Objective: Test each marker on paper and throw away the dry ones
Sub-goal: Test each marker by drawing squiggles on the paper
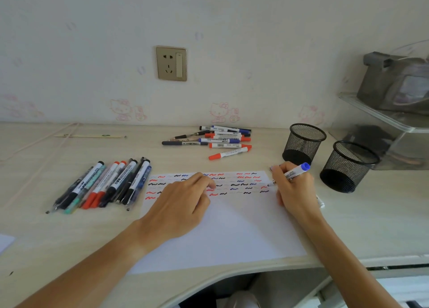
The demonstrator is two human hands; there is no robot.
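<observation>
Evidently the sorting is well under way. At nine o'clock lies a tidy row of pens and markers (102, 184), kept apart from the loose heap of markers (216, 140) at twelve o'clock — probably tested and untested, though which is which I cannot tell. The left hand (183, 205) rests on the paper (232, 233), fingers loosely bent and gripping nothing, likely to pin the sheet against the stroke. Toward three o'clock the right hand (293, 187) clamps round a blue marker (294, 173), tip down at the paper's right edge beside rows of squiggles. Two mesh cups (304, 143) stand beyond it — maybe for sorting.
</observation>
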